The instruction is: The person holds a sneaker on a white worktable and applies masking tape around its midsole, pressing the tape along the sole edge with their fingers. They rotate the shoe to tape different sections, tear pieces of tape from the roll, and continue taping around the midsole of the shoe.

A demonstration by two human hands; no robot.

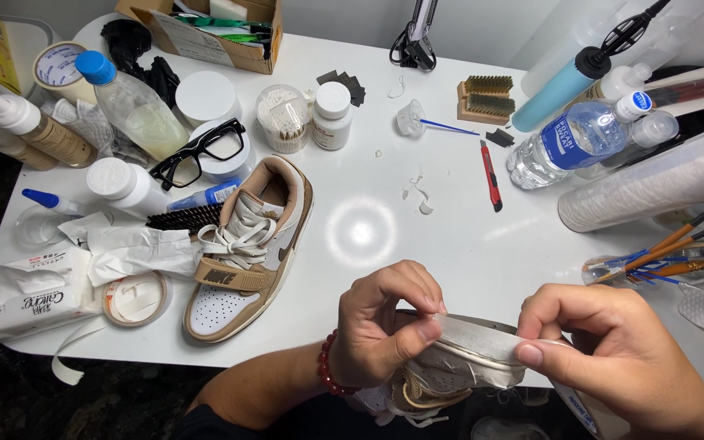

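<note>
A white round-edged table (pixel 385 236) fills the room in front of me, crowded along its far and left sides with cleaning gear and lit brightly enough to throw a glare spot on its bare middle. At the near edge the person holds a sneaker (pixel 442 375) on its side, sole toward them, just off the table's rim; the left hand (pixel 385 326) has its grip pinched, thumb and forefinger, on the sole's edge, while the right hand (pixel 613 350) pinches a strip of pale tape (pixel 482 336) laid along that edge. The shoe looks light and fairly stiff at the sole but soft in the upper, so I would judge the rubber rim the sound place to hold; the tape looks thin, limp and liable to wrinkle. Its mate, a tan and white sneaker (pixel 250 253), lies on the table with laces loose. As for containers: a cardboard box (pixel 213 28) at the back holds green-handled tools, a clear round tub (pixel 281 118) is packed with cotton swabs, a white screw-top bottle (pixel 332 114) hides its contents, a blue-capped bottle (pixel 128 102) holds pale liquid, a clear water bottle (pixel 580 138) lies on its side, and a clear holder (pixel 653 265) at right holds brushes. Black glasses (pixel 201 151) rest on a white jar.
</note>
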